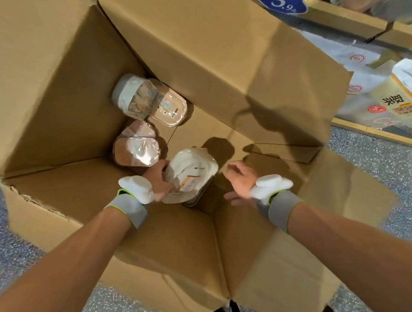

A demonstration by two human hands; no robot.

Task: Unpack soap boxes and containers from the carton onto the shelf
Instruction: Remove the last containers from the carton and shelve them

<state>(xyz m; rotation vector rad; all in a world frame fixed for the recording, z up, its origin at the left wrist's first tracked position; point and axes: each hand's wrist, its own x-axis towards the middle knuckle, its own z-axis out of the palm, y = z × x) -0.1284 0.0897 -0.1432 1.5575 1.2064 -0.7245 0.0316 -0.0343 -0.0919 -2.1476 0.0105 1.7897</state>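
The carton (209, 47) fills most of the view. It is a deep, open cardboard box with its flaps splayed outward, and the left flap is torn along its fold. The right half of its bottom is bare cardboard, so there is room there to reach in. Speckled grey floor (407, 191) shows around it on the left and right.

The shelf (338, 13) runs along the upper right with a pale wooden front edge. The wrapped goods on it are blurred and cut off by the frame. Lower on the shelf, a pale pack (400, 98) carries large Chinese characters.

The remaining goods sit in the carton's left part. A clear jar (133, 97) with a grey lid lies on its side against a clear-lidded box (168, 106), and just below them are two pinkish soap boxes (136, 149).

The left hand (159, 180) curls its fingers round the edge of a white container (194, 174) inside the carton near the front wall. The label on it is too small to read. The right hand (239, 183) is just beside it, with its fingers loosely spread and holding nothing. Each wrist wears a grey band (130, 211) with a white block on it.

A blue price tag (281, 1) on the shelf edge reads "5.9".
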